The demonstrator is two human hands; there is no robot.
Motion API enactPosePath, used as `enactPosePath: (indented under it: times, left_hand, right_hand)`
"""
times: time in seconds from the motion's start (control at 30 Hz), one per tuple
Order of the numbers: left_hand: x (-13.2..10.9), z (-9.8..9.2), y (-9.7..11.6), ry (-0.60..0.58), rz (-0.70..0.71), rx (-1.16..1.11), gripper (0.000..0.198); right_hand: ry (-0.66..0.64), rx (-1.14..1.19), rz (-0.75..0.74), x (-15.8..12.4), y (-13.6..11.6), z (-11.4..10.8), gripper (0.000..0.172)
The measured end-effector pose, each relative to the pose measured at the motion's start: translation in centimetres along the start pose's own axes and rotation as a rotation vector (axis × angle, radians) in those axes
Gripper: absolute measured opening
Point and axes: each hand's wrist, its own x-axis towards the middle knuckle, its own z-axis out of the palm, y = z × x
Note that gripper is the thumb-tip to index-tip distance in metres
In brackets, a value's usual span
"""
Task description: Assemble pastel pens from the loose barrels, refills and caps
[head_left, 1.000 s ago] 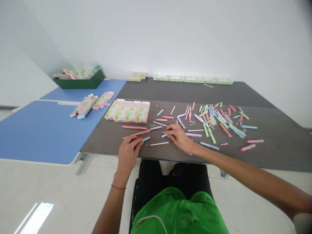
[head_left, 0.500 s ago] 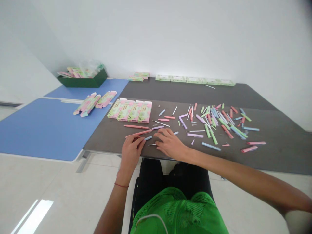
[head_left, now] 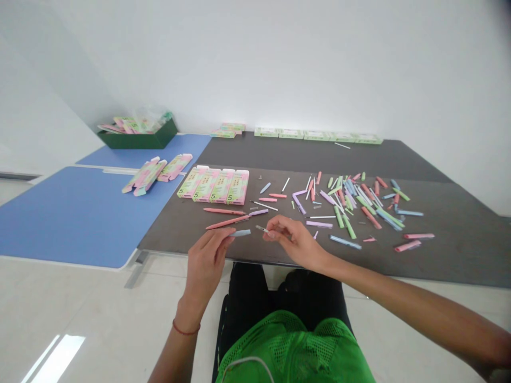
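My left hand (head_left: 209,250) is closed in a pinch on a light blue pen barrel (head_left: 241,233), which points right. Facing it across a small gap, my right hand (head_left: 293,239) pinches a pen refill (head_left: 261,229); its tip end sticks out to the left, and most of its length is hidden by the fingers. Just beyond my hands lie a pink pen (head_left: 225,222), a second pink pen (head_left: 223,211) and a purple pen part (head_left: 258,212). A white refill (head_left: 266,206) rests behind them on the dark table.
Several printed cartons (head_left: 215,185) stand in a row at left. A heap of coloured pen parts (head_left: 351,197) spreads across the right. Flat boxes (head_left: 315,134) line the wall. On the blue table (head_left: 72,223) are folded cartons (head_left: 146,174) and a green bin (head_left: 136,140).
My right hand has picked up the refill from the table and holds it raised. My left hand has drawn slightly left and nearer with the blue barrel.
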Motion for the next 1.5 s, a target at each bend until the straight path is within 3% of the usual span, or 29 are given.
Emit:
enactPosePath:
  times: [0.1, 0.2, 0.57, 0.73, 0.87, 1.0, 1.33, 1.43, 1.5]
  left_hand:
    - [0.4, -1.2, 1.8, -0.003, 0.02, -0.033, 0.017]
    - [1.0, -1.8, 3.0, -0.004, 0.024, -0.048, 0.017]
    - [1.5, -2.3, 4.0, -0.028, 0.013, -0.063, 0.017]
    - [1.3, -2.4, 3.9, -0.03, 0.026, -0.057, 0.017]
    - [1.5, -2.8, 4.1, -0.067, 0.062, -0.054, 0.018]
    - [1.7, -2.8, 4.2, -0.129, 0.114, -0.054, 0.017]
    - [1.4, -1.4, 4.5, -0.2, -0.041, -0.229, 0.012]
    - [1.4, -1.1, 4.6, -0.228, -0.075, -0.29, 0.01]
    - [1.4, -1.0, 4.7, -0.232, -0.109, -0.334, 0.011]
  right_hand:
    - [-0.071, 0.389, 0.178, -0.8, -1.1, 0.3, 0.02]
    - [-0.09, 0.505, 0.196, -1.3, -1.7, 0.6, 0.027]
    - [-0.101, 0.304, 0.145, -1.9, -1.8, 0.1, 0.026]
    - [-0.093, 0.255, 0.135, -1.9, -2.1, 0.1, 0.016]
    - [-0.069, 0.02, 0.082, -2.0, -3.2, -1.0, 0.006]
    - [-0.035, -0.171, -0.017, -1.7, -3.7, -2.0, 0.01]
    - [-0.008, -0.07, -0.029, -1.3, -4.0, -2.4, 0.01]
    - [-0.047, 0.083, 0.015, -1.1, -3.9, -2.6, 0.021]
    - [-0.08, 0.223, 0.079, -0.9, -3.7, -2.6, 0.018]
